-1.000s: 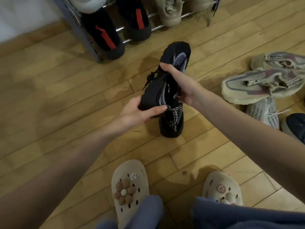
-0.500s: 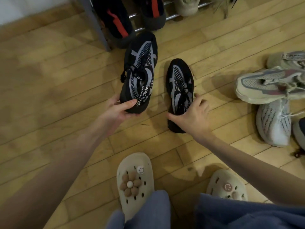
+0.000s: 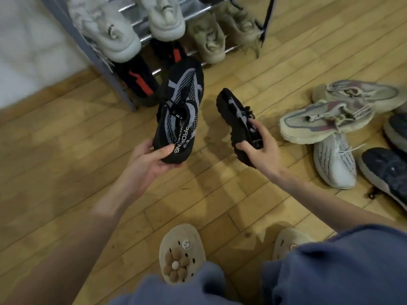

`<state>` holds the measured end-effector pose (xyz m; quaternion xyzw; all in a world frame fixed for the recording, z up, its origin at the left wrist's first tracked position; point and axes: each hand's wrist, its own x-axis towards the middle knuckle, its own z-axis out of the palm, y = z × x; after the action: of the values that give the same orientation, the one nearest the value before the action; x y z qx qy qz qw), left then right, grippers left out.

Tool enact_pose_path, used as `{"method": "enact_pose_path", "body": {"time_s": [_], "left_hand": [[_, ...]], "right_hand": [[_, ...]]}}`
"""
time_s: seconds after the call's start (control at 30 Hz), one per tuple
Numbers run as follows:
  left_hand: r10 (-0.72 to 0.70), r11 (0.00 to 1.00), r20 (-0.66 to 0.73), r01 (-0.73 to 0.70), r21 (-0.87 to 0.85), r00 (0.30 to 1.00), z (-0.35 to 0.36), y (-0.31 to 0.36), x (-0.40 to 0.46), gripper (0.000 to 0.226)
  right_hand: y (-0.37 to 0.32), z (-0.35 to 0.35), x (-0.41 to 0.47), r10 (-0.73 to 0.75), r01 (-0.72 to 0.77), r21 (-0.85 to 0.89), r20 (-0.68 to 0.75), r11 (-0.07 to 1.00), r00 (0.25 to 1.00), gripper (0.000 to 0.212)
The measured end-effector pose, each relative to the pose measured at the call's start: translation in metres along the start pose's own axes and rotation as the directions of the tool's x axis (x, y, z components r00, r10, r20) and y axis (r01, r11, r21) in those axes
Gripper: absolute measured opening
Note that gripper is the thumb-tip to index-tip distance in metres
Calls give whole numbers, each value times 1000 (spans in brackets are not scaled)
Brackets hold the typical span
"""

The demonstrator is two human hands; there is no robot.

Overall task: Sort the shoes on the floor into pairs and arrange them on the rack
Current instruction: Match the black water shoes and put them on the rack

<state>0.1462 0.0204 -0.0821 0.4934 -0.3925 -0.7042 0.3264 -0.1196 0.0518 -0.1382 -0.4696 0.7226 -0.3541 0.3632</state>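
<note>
My left hand grips the heel of a black and grey mesh shoe, toe pointing toward the rack. My right hand grips the heel of its black and grey match, lifted off the floor and tilted on its side. The metal shoe rack stands at the top, just beyond the left shoe. It carries white shoes, beige shoes and black shoes with red stripes.
Loose shoes lie on the wooden floor at the right: two grey-pink trainers, a white knit shoe and dark navy shoes. My feet in beige clogs are at the bottom. A white wall is at the upper left.
My right hand has picked the second black shoe up off the floor and tilted it. The view has shifted up, showing more of the rack.
</note>
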Motion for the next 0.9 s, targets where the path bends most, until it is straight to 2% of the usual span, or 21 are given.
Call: {"method": "enact_pose_path", "body": {"time_s": [0.1, 0.3, 0.57, 0.73, 0.9], "left_hand": [[61, 998, 38, -61, -5, 997, 17, 31, 3, 48], [148, 989, 87, -147, -15, 985, 51, 82, 13, 46], [218, 976, 82, -215, -42, 973, 75, 142, 21, 47], [249, 961, 38, -242, -136, 968, 93, 189, 39, 45], [236, 942, 0, -228, -248, 972, 115, 228, 83, 43]], "right_hand": [[-17, -33, 16, -104, 98, -63, -94, 993, 990, 73], [-67, -83, 39, -192, 193, -16, -238, 981, 952, 69], [-116, -113, 64, -291, 298, -21, -286, 954, 913, 70], [-146, -128, 104, -341, 363, 12, -314, 932, 886, 77], [-185, -138, 151, -387, 428, 43, -357, 903, 850, 71]]}}
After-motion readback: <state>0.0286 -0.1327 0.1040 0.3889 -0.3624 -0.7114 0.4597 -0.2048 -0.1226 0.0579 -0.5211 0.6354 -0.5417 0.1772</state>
